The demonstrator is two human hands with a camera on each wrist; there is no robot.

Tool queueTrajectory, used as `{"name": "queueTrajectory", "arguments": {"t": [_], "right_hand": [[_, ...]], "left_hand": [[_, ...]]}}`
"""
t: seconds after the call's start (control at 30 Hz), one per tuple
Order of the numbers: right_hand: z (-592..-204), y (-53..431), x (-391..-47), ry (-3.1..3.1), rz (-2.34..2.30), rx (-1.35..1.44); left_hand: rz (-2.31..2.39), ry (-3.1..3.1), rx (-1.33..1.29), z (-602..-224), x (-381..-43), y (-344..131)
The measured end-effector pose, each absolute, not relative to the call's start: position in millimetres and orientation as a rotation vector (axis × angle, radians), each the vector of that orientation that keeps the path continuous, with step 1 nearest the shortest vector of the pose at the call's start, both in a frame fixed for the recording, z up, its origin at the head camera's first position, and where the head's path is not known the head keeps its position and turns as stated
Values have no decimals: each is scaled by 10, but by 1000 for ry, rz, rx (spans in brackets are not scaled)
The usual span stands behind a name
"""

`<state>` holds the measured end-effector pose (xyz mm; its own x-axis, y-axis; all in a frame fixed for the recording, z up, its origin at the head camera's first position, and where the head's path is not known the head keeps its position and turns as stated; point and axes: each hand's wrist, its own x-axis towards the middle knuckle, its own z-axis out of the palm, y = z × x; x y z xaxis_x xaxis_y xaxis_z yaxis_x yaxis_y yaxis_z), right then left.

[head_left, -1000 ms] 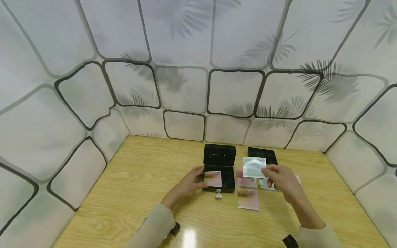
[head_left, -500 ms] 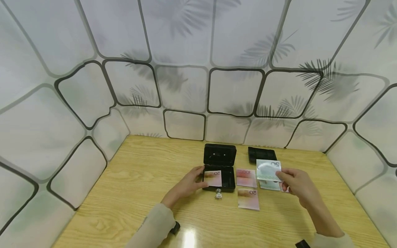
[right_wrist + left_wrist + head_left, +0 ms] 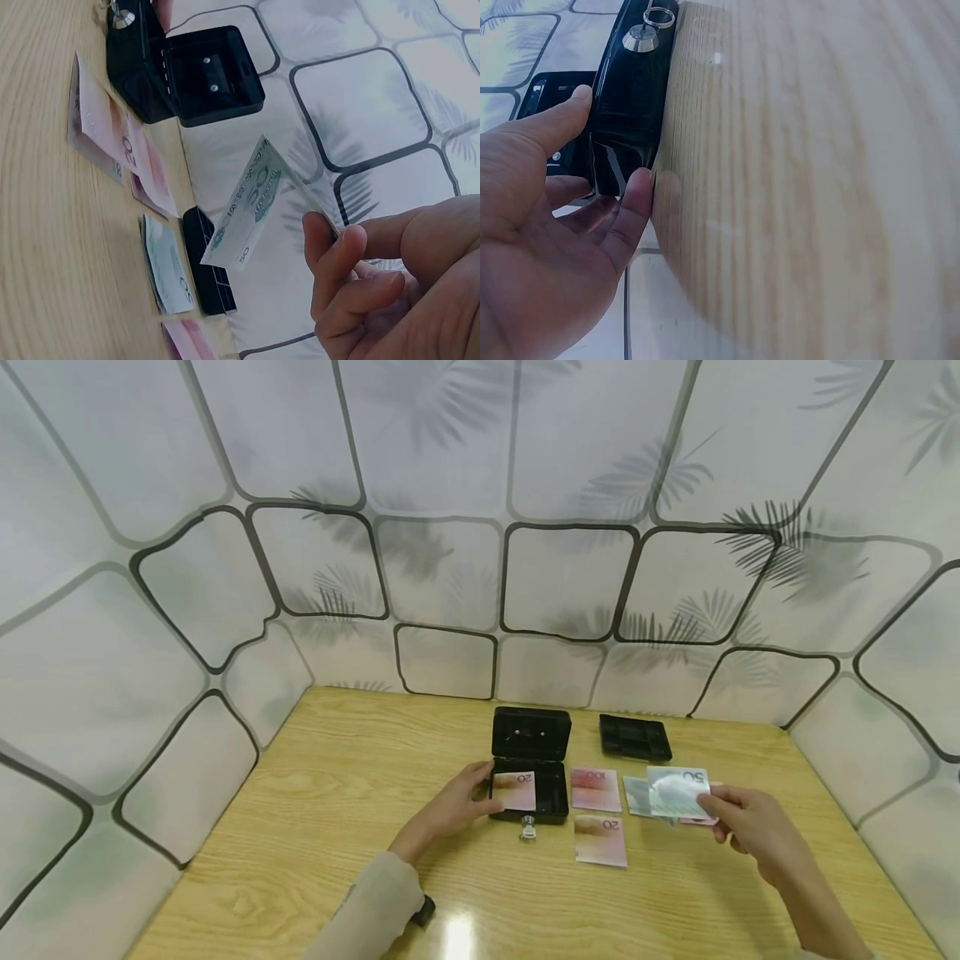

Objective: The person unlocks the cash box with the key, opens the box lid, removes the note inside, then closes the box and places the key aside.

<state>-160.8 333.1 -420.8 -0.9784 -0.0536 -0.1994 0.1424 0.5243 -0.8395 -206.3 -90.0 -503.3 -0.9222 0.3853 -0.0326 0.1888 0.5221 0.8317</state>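
My right hand pinches a green 50 banknote by its right edge, raised above a green banknote on the table. In the right wrist view the held banknote is folded. An open black cash box stands at the middle, lid up, with a pink-brown 20 banknote in its left part. My left hand holds the box's left side, thumb at the front rim; in the left wrist view the fingers lie against its end wall. A key with a ring sits in the lock.
Right of the box lie a red 100 banknote and, nearer, another 20 banknote. A pink banknote shows partly beneath the held one. A black compartment tray stands behind them. Patterned fabric walls enclose the wooden table.
My right hand has moved to the right and nearer with the 50 banknote, uncovering the black tray and the red 100 banknote. The left hand and the cash box have stayed put.
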Motion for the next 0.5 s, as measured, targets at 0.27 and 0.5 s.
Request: {"name": "queueTrajectory", "arguments": {"t": [0.27, 0.5], "right_hand": [[-4251, 3421, -1564, 2528, -1417, 117], [-4307, 3469, -1540, 2486, -1415, 172]], "left_hand": [[1355, 2550, 500, -5032, -2063, -909], [1354, 2551, 480, -5036, -2068, -905]]}}
